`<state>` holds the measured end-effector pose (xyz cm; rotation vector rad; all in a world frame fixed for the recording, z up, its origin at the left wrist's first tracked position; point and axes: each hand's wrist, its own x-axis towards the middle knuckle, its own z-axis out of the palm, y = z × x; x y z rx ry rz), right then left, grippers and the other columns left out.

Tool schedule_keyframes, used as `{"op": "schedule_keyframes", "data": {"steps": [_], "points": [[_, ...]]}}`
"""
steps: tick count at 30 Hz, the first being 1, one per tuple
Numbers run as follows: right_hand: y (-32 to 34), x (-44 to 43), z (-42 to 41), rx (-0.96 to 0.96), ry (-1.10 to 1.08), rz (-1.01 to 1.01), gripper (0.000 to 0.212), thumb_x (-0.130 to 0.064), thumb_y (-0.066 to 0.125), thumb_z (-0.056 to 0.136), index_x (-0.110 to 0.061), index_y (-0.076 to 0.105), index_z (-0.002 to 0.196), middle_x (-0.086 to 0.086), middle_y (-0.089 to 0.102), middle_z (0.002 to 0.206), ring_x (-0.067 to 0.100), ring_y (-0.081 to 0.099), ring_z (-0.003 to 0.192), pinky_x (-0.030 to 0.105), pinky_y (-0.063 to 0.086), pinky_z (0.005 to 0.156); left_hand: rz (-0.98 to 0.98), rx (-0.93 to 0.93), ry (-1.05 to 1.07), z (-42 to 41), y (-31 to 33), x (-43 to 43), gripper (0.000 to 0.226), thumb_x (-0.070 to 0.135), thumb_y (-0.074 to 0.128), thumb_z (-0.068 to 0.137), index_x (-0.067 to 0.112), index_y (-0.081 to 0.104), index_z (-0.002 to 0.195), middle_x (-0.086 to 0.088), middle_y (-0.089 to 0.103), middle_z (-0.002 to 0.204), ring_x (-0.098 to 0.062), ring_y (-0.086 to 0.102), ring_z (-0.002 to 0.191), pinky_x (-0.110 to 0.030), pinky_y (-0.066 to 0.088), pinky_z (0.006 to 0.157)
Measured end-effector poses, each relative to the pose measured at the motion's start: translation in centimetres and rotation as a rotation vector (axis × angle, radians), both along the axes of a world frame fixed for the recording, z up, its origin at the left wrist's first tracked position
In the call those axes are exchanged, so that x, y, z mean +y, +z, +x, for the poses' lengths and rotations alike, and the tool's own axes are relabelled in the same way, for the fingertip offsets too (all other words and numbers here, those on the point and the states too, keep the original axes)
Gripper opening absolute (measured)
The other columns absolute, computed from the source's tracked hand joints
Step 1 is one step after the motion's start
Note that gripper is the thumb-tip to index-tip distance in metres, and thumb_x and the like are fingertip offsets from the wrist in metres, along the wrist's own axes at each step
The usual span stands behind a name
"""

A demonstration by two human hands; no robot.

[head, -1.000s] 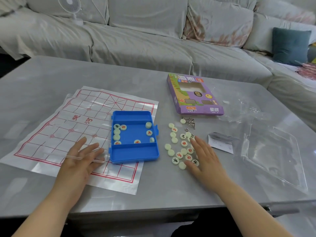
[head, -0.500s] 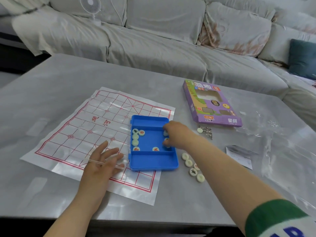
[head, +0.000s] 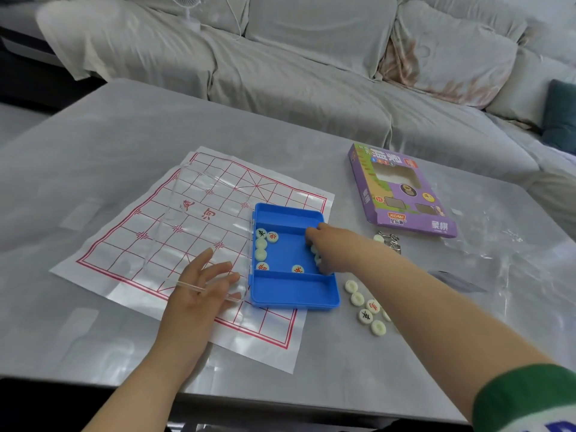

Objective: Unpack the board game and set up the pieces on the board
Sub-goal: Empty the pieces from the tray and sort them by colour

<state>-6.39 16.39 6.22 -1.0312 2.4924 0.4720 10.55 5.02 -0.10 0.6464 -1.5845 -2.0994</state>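
Observation:
A paper board (head: 131, 244) with a red grid lies on the grey table. On its right edge sits a blue tray (head: 293, 302) with several pale round pieces (head: 261, 244) inside. The tray's clear lid (head: 199, 194) lies open over the board. My left hand (head: 202, 288) rests flat on the lid's near edge, fingers spread. My right hand (head: 333, 247) reaches into the tray's right side, fingers curled down round a few pieces there. More loose pieces (head: 364, 307) lie on the table right of the tray, partly behind my forearm.
A purple game box (head: 402, 188) lies at the back right, with a metal key ring (head: 389, 241) in front of it. Clear plastic wrapping (head: 514, 244) and a dark slip (head: 458, 282) cover the right side. A sofa runs behind the table.
My right hand left the loose pieces on the table and moved left into the blue tray, where it curls over pieces. My left hand stayed on the clear lid.

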Motion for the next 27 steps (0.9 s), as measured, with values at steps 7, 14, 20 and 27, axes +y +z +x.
{"op": "schedule_keyframes", "data": {"steps": [7,14,20,27], "points": [[0.1,-0.7,-0.1,0.009,0.057,0.068,0.057,-0.018,0.061,0.083,-0.017,0.031,0.132,0.011,0.04,0.123,0.024,0.052,0.095,0.028,0.043,0.075,-0.008,0.005,0.002,0.0,0.1,-0.1,0.037,0.009,0.05,0.089,0.045,0.045,0.096,0.015,0.057,0.101,-0.008,0.061,0.088,-0.021,0.053,0.07],[-0.6,0.3,-0.1,0.05,0.079,-0.051,0.045,-0.024,0.054,0.088,-0.018,0.035,0.128,0.008,0.049,0.12,0.023,0.053,0.096,0.025,0.036,0.065,-0.015,0.008,-0.003,0.0,0.1,0.0,0.037,0.009,0.049,0.089,0.044,0.044,0.098,0.015,0.056,0.1,-0.009,0.06,0.091,-0.014,0.052,0.067],[-0.7,0.6,-0.2,0.028,0.029,-0.1,0.04,-0.02,0.051,0.089,-0.013,0.037,0.126,0.011,0.054,0.112,0.019,0.046,0.084,0.027,0.038,0.07,-0.045,-0.031,0.007,0.1,0.0,0.0,0.036,0.01,0.049,0.089,0.036,0.042,0.112,0.017,0.056,0.1,-0.007,0.06,0.09,-0.01,0.051,0.063],[-0.6,1.6,-0.5,-0.064,-0.152,-0.4,0.026,-0.015,0.05,0.089,-0.008,0.053,0.114,0.013,0.058,0.113,0.018,0.043,0.085,0.025,0.034,0.073,-0.07,-0.076,0.007,0.1,0.2,0.1,0.037,0.01,0.049,0.089,0.035,0.041,0.115,0.018,0.057,0.1,-0.007,0.06,0.091,-0.011,0.052,0.063]]}}
